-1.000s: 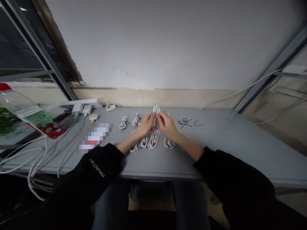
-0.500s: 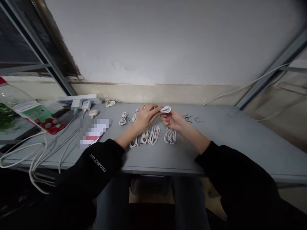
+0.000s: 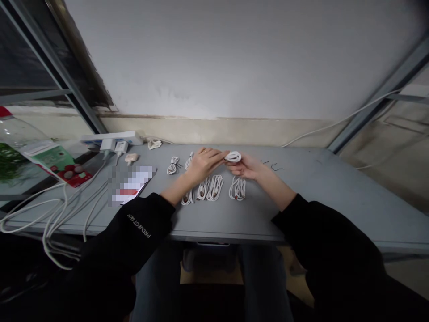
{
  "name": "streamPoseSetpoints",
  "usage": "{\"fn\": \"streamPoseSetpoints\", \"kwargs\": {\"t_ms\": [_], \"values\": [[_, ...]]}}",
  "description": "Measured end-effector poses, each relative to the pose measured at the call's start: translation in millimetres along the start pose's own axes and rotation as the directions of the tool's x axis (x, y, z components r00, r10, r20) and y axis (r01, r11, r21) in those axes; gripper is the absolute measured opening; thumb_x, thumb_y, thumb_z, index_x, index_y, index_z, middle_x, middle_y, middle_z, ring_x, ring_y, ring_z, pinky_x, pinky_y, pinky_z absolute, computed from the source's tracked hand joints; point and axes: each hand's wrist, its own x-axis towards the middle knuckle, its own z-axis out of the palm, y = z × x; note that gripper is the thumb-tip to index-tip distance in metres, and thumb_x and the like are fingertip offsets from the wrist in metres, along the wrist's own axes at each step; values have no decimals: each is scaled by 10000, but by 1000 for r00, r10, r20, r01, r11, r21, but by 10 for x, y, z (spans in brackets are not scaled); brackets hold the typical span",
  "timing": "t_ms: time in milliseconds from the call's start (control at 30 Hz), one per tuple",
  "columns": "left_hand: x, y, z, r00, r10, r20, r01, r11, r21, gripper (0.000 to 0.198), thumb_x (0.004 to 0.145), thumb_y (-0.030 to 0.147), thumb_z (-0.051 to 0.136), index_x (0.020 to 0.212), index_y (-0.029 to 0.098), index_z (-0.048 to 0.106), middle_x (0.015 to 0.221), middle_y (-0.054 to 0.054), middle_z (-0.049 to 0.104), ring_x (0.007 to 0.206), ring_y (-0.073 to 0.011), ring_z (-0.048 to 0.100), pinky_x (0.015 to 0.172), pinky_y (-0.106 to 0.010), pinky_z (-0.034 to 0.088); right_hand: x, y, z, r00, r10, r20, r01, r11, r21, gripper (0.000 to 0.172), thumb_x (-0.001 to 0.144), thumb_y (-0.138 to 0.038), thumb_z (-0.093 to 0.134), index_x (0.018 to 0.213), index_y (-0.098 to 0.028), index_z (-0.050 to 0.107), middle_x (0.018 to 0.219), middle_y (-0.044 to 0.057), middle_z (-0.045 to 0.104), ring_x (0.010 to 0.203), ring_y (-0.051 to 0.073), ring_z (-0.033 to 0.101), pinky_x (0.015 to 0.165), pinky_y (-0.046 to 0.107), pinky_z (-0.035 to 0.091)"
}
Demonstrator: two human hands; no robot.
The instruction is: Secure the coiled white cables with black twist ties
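Observation:
Above the grey desk, a coiled white cable (image 3: 233,156) is held between my two hands. My left hand (image 3: 205,163) has its fingertips pressed on the coil's left side. Around the lower right of the coil, the fingers of my right hand (image 3: 246,167) are curled. Below my hands lie more coiled white cables, among them one (image 3: 215,188) in the middle and one (image 3: 237,188) with a red spot. Further left rests a coil with a black tie (image 3: 173,166). Short black ties (image 3: 276,167) lie beyond my right wrist, partly hidden by it.
A white power strip (image 3: 134,137) with plugged-in chargers stands at the back left of the desk (image 3: 321,192). Nearby are a small pale charger (image 3: 131,157), a blurred-out flat item (image 3: 134,184), a green and red packet (image 3: 63,166) and loose long cables (image 3: 52,203).
The held coil has turned to face the camera more and sits slightly lower. My right hand has shifted a little right, covering more of the black ties.

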Motion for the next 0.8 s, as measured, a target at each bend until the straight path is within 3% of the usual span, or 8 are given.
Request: {"fn": "streamPoseSetpoints", "kwargs": {"t_ms": [67, 133, 233, 333, 433, 567, 667, 800], "values": [[2, -15, 48, 977, -188, -102, 171, 974, -149, 315, 910, 344, 558, 1164, 192, 664, 1001, -86, 715, 857, -175, 620, 830, -314, 438, 25, 8, 21, 987, 150, 54, -156, 978, 136, 297, 934, -255, 406, 661, -190, 504, 484, -61, 379, 365, 61, 237, 355, 217, 204], [7, -28, 89, 912, -387, -135, 328, 886, -327, 310, 869, 374, 604, 1073, 156, 688, 843, -60, 706, 659, -136, 591, 673, -266, 447, 39, 32, 44, 983, 184, -29, -173, 959, 224, 268, 937, -290, 405, 712, -191, 512, 516, -60, 404, 371, 58, 243, 357, 214, 196], [26, -32, 126, 816, -573, -73, 446, 705, -552, 301, 837, 384, 627, 980, 122, 669, 667, -11, 642, 472, -91, 497, 492, -221, 374, 42, 94, 103, 978, 54, -202, -29, 992, 126, 131, 857, -284, 567, 769, -195, 524, 583, -46, 515, 383, 49, 319, 362, 208, 216], [50, -19, 151, 773, -634, 8, 480, 578, -660, 279, 866, 348, 580, 982, 102, 639, 612, 2, 605, 435, -81, 469, 437, -206, 338, 39, 161, 183, 974, -82, -209, 74, 996, -45, 172, 777, -297, 681, 818, -198, 547, 619, -37, 592, 409, 57, 403, 380, 203, 274], [60, -3, 176, 781, -620, 72, 501, 554, -665, 274, 891, 270, 519, 1051, 78, 631, 586, 9, 579, 464, -91, 481, 463, -207, 375, 50, 219, 236, 970, -162, -180, 140, 982, -130, 203, 750, -298, 713, 867, -180, 598, 630, -30, 624, 491, 79, 502, 467, 209, 385], [51, 5, 179, 810, -573, 125, 510, 583, -633, 361, 875, 182, 464, 1185, 56, 600, 696, -34, 634, 610, -127, 573, 562, -227, 444, 79, 279, 220, 956, -217, -199, 179, 965, -191, 217, 745, -252, 731, 922, -160, 647, 749, 23, 686, 662, 124, 611, 662, 281, 491], [40, 2, 158, 825, -547, 144, 530, 657, -537, 419, 861, 160, 433, 1235, 54, 592, 802, -72, 676, 687, -150, 598, 641, -260, 471, 96, 313, 177, 948, -244, -205, 178, 939, -294, 270, 734, -255, 749, 971, -158, 663, 802, 50, 701, 722, 148, 619, 729, 329, 503], [23, -16, 141, 865, -478, 152, 497, 773, -394, 437, 855, 160, 415, 1240, 71, 604, 1031, -123, 704, 917, -198, 633, 884, -331, 471, 115, 360, 143, 946, -261, -190, 171, 904, -392, 326, 732, -249, 744, 1031, -167, 644, 774, 31, 700, 686, 150, 610, 722, 342, 510]]}}
